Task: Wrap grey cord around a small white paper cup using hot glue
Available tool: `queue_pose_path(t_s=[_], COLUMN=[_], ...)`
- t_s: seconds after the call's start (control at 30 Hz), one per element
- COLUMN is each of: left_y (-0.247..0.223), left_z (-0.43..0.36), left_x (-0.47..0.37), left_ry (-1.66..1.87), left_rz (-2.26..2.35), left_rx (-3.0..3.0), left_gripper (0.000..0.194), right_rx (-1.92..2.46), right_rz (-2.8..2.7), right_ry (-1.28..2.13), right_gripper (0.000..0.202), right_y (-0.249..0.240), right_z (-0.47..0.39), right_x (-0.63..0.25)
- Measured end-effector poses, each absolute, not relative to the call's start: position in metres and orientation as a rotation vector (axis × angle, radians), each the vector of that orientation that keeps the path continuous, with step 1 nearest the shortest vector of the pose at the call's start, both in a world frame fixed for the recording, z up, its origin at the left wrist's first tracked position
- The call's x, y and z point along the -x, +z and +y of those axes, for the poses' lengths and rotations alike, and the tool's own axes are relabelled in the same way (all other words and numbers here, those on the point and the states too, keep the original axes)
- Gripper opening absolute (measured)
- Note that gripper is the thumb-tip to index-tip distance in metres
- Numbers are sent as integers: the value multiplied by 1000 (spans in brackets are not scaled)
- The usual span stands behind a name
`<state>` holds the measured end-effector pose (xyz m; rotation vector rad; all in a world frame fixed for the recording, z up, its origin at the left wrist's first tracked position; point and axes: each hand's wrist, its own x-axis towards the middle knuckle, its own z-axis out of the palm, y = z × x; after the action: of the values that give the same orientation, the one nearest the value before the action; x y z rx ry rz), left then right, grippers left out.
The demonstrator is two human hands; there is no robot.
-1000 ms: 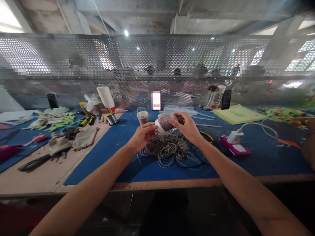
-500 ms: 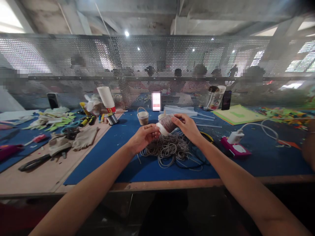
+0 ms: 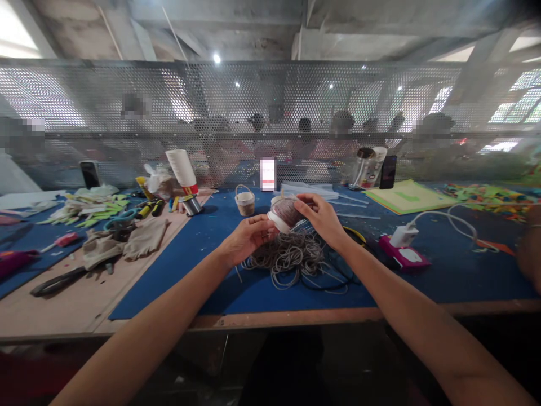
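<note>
Both hands hold a paper cup (image 3: pixel 286 213) tilted on its side, its wall wound with grey-brown cord and its white rim bare. My left hand (image 3: pixel 249 237) pinches the rim from the left. My right hand (image 3: pixel 319 211) grips the wrapped end, thumb and fingers closed on it. Just below lies a loose tangle of grey cord (image 3: pixel 291 256) on the blue mat (image 3: pixel 190 287). A small handled basket (image 3: pixel 245 203), pale at the top and brown below, stands upright behind my left hand. Another pale round thing behind the cup is mostly hidden.
Left are stacked paper cups (image 3: pixel 181 166), work gloves (image 3: pixel 146 239), scissors (image 3: pixel 122 219) and foam scraps (image 3: pixel 87 206). A lit phone (image 3: pixel 267 173) stands behind. Right are clear sticks (image 3: pixel 350 211), a bottle (image 3: pixel 363 169), coloured sheets (image 3: pixel 409 197) and a pink power strip (image 3: pixel 403 254) with a charger.
The wrapped cup has turned slightly between my hands. Both hands stay in nearly the same place, and the cord tangle has not moved.
</note>
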<state>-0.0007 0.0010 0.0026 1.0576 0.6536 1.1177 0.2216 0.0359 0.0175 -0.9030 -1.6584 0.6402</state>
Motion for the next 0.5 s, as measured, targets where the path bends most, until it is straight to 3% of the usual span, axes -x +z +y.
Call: queue_pose_path(t_s=[0.3,0.5], left_y=[4,3], left_z=[1,0], left_x=[-1,-5], left_ry=[1236,1322], left_rz=[695,798], left_rx=[-1098,-1282], left_gripper=[13,12], right_rx=[876,812], right_rz=[-1719,-1858], right_ry=[585,135], right_gripper=[40,36], right_y=[12,19], right_z=[34,20], right_x=[-219,-218])
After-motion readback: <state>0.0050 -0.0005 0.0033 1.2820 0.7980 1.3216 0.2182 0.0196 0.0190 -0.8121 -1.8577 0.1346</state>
